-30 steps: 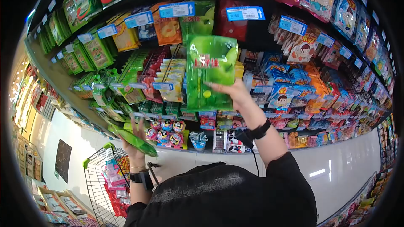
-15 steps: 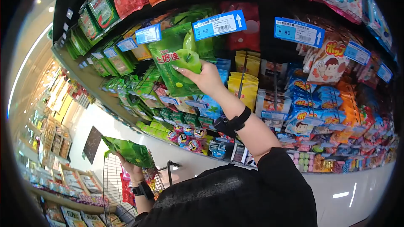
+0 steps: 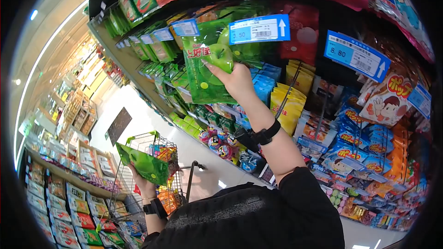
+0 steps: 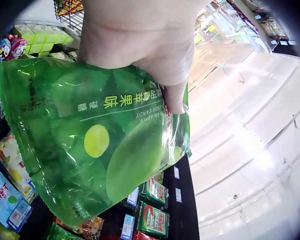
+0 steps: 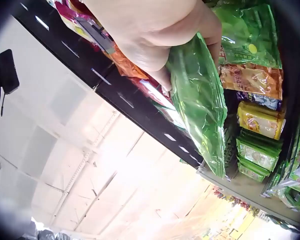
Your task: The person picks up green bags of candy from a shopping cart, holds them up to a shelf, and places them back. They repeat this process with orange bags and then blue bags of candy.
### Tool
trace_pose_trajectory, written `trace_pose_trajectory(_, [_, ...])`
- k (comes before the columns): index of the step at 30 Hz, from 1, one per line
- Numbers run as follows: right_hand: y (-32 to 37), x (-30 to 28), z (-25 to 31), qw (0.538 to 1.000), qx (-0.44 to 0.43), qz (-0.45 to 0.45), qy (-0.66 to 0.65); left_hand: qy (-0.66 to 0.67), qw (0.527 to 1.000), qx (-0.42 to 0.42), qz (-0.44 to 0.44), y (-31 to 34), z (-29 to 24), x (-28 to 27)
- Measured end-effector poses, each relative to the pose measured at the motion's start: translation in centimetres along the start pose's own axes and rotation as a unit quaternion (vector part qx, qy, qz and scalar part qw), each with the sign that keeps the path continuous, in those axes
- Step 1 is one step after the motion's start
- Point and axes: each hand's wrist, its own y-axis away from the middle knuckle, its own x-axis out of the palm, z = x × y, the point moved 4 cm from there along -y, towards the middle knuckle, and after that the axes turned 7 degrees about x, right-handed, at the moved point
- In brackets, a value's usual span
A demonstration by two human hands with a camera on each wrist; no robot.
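In the head view, an upright green-apple candy bag [image 3: 196, 80] is gripped in the upper middle of the frame by the right hand [image 3: 237, 83], its thumb laid across the front. A blue-edged 3.50 price label [image 3: 259, 29] is seen just to its right; an 8.80 price label [image 3: 357, 56] is shown at upper right. At lower left, a second apple candy bag [image 3: 145, 163] is gripped by the left hand [image 3: 145, 186], with its thumb pressed on the bag in the left wrist view. Behind that bag, a wire shopping cart [image 3: 171, 157] holding colourful packets is partly hidden.
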Motion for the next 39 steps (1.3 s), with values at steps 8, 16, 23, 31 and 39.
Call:
trace_pose_trajectory(8, [-0.9,0.4,-1.1,0.998,-0.034,-0.053,-0.018,-0.031,0.999,0.020,-0.027,2.4,-0.9,-2.0])
trace_pose_trajectory(16, [-0.9,-0.2,-0.7,0.998,-0.020,-0.054,-0.030,0.002,0.999,0.022,-0.040,2.8,-0.7,-2.4])
trace_pose_trajectory(23, [-2.6,-1.6,-2.5,0.994,-0.019,-0.104,0.028,0.037,0.999,0.021,-0.013,1.5,0.6,-2.3])
trace_pose_trajectory(31, [-5.2,-3.2,-4.4,0.986,0.046,-0.156,0.043,0.070,0.997,0.012,-0.001,1.2,1.8,-0.5])
trace_pose_trajectory(39, [-0.8,-5.5,0.2,0.911,-0.134,-0.293,0.258,-0.032,0.999,-0.009,0.005,0.1,2.9,2.5])
